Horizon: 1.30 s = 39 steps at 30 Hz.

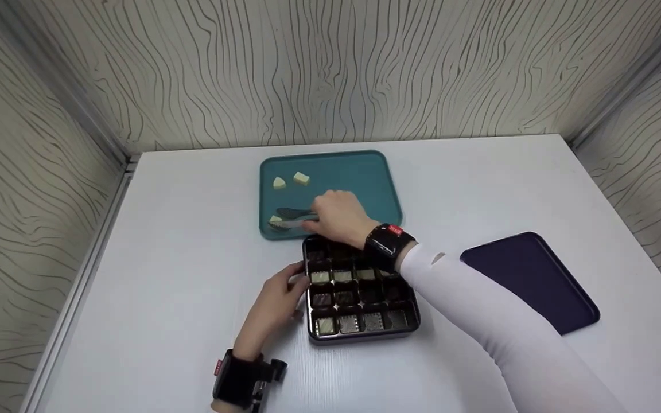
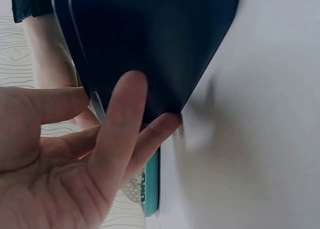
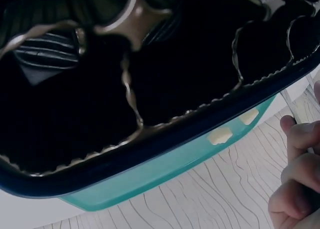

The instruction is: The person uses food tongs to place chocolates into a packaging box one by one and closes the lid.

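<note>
A dark box (image 1: 364,338) holds chocolate pieces in square compartments. My left hand (image 1: 276,298) touches its left side; in the left wrist view the thumb (image 2: 131,96) lies along the dark side wall and a fingertip reaches its lower far corner. My right hand (image 1: 342,218) grips metal tongs (image 1: 293,225) over the teal tray (image 1: 359,172), beyond the box. The ends of the tongs lie around a cream-coloured chocolate piece (image 1: 275,219) at the tray's near left. Curled fingers of the right hand show at the right edge of the right wrist view.
Two more cream-coloured pieces, one rounded (image 1: 279,183) and one square (image 1: 301,178), lie at the back left of the teal tray. A dark lid-like tray (image 1: 528,281) lies at the right, partly behind the right sleeve. A wood-patterned wall (image 1: 330,74) stands behind the white table (image 1: 181,241).
</note>
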{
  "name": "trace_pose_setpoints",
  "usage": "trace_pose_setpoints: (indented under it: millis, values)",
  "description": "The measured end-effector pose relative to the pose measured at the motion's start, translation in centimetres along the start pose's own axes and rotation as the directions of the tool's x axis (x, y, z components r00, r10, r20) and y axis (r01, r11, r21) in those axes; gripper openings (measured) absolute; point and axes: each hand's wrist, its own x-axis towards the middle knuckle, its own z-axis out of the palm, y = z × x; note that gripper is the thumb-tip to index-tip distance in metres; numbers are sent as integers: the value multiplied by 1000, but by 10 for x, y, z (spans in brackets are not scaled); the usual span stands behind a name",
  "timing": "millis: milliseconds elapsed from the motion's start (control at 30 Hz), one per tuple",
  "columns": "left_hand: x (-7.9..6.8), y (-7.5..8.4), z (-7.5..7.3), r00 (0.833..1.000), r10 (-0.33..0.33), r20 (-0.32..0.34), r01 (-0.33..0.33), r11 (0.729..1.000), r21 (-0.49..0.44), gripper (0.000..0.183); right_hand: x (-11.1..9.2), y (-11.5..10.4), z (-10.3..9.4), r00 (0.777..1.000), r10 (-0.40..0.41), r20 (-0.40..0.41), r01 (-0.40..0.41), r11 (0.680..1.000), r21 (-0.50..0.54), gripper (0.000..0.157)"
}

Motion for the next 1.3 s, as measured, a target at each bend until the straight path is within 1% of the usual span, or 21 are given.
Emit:
trace_pose_setpoints:
  millis: [133,433,600,700,833,933,1067,1100,1200,1300]
  values:
    - [0,1,1,1000,7,3,-7,1000,6,49,1,2,0,1000,6,1,-6,1000,-11,66]
    - [0,6,4,1000,6,18,-6,1000,-4,50,1,1,-6,1000,-12,-9,12,1000,-26,64]
    - [0,8,5,1000,2,17,-2,1000,-5,50,-4,3,-11,1000,-13,-28,14,1000,20,64]
    - [0,8,5,1000,8,10,-8,1000,4,49,-11,7,-20,999,-17,-41,18,999,46,60]
    - [-1,7,5,1000,15,7,-15,1000,8,49,-30,14,-37,999,-15,-48,18,998,67,47]
    - [-2,5,4,1000,6,7,-6,1000,5,50,-54,21,-50,998,-21,-65,26,997,73,35]
    - [-3,4,2,1000,-4,0,4,1000,3,50,-93,30,-63,995,-32,-99,39,997,66,35]
    - [-3,5,1,1000,-5,-2,5,1000,-1,50,-101,32,-66,995,-34,-98,41,997,62,33]
    - [-4,4,0,1000,-16,-7,16,1000,-11,49,-125,38,-68,992,-55,-117,62,997,49,29]
    - [-2,4,0,1000,-26,-1,26,1000,-17,50,-145,43,-70,990,-79,-118,84,996,36,25]
